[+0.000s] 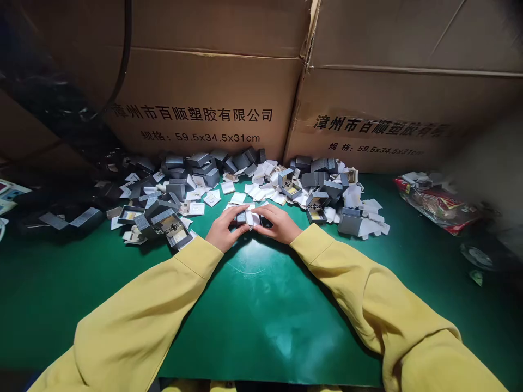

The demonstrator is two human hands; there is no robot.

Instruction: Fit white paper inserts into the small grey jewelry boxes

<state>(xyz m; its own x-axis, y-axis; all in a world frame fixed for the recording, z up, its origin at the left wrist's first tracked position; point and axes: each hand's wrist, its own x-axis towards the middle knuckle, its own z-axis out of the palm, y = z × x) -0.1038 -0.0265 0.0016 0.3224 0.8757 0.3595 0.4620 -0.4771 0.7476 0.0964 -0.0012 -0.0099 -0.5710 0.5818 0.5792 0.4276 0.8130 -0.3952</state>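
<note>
My left hand point(227, 227) and my right hand point(279, 224) meet at the middle of the table, near the front of the pile. Between them is a small dark grey jewelry box point(241, 218) with a white insert pad point(253, 217) at it. Fingers of both hands curl around these pieces, thumbs on the near side. Whether the pad sits inside the box or just against it, I cannot tell, since the fingers cover much of both. White square pads point(212, 197) lie loose just beyond my hands.
Grey boxes, some lying open point(175, 228), are heaped at the left, and more boxes point(350, 221) at the right. Large cartons point(196, 81) stand behind the green table point(253, 326). A red plastic bag point(441, 204) lies far right. A dark cable point(125, 60) hangs at upper left.
</note>
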